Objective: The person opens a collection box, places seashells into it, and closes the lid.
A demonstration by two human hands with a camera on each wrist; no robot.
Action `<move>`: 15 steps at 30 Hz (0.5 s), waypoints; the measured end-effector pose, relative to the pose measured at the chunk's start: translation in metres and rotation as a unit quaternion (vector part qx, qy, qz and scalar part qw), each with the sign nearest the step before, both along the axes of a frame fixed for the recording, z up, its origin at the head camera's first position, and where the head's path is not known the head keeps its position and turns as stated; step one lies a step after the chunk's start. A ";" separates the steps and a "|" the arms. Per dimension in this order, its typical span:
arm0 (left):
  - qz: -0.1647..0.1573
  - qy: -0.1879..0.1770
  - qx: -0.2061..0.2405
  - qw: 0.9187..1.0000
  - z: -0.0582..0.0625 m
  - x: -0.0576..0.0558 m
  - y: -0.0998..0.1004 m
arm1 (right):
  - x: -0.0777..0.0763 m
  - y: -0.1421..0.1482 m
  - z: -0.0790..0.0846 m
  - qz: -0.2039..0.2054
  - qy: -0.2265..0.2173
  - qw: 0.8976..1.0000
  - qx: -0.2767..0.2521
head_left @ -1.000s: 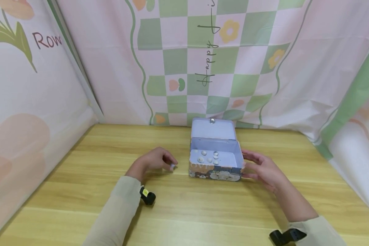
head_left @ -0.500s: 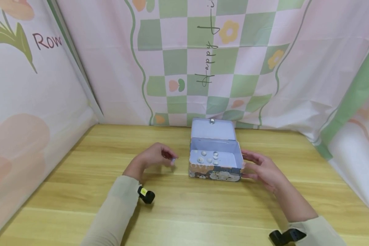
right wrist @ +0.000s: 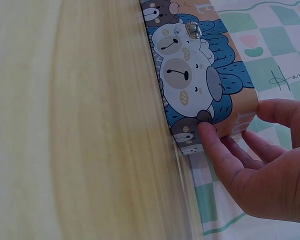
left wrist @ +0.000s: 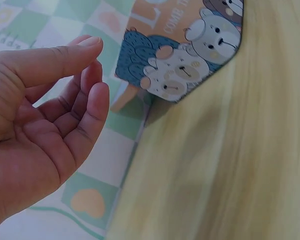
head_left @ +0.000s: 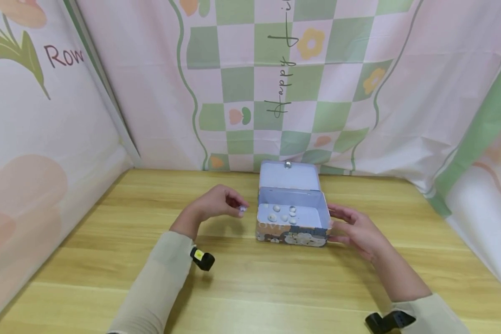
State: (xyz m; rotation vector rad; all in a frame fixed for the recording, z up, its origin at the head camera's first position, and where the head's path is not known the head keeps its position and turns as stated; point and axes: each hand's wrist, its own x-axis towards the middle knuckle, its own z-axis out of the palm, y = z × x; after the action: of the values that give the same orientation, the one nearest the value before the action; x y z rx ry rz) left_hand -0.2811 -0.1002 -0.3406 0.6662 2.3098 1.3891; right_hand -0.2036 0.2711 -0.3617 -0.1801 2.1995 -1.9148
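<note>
My left hand (head_left: 215, 204) is raised above the table, left of the open tin box (head_left: 271, 233). Between its thumb and fingertips it pinches a small whitish piece (head_left: 242, 208). That piece is hidden by the fingers in the left wrist view, where the curled left hand (left wrist: 55, 110) faces the box's bear-printed front (left wrist: 182, 65). My right hand (head_left: 359, 232) holds the box at its right end, with fingertips on the front corner and side wall, as the right wrist view shows. Inside the box lie several small round whitish pieces (head_left: 277, 208).
The box's hinged lid (head_left: 290, 175), with a metal clasp (head_left: 288, 164), leans back near the checked curtain (head_left: 271, 83). Wood-grain tabletop (head_left: 254, 287) spreads around the box. Each wrist carries a small black camera (head_left: 202, 259).
My left hand has lifted and moved up and right toward the box with the small whitish piece in its pinch. The right hand and box have stayed in place.
</note>
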 end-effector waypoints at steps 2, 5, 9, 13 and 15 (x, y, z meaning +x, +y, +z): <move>-0.003 0.003 0.000 1.000 0.004 -0.001 0.003 | 0.000 0.000 0.000 0.000 -0.001 1.000 0.000; -0.010 0.007 -0.001 1.000 0.010 -0.001 0.008 | 0.000 0.000 -0.001 0.000 -0.002 1.000 -0.001; -0.017 0.018 -0.009 1.000 0.017 -0.001 0.012 | 0.000 0.000 0.000 0.000 -0.007 1.000 -0.008; -0.020 0.020 -0.016 0.999 0.023 -0.002 0.016 | 0.000 0.000 0.000 0.000 -0.011 1.000 -0.011; -0.024 0.020 -0.015 0.999 0.025 -0.003 0.019 | 0.000 0.000 0.000 0.000 -0.011 1.000 -0.011</move>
State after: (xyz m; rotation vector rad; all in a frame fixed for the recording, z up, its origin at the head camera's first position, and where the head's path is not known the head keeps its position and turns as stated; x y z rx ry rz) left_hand -0.2841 -0.0810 -0.3159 0.7405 2.3256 1.3287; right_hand -0.2038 0.2711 -0.3620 -0.1615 2.1646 -1.9336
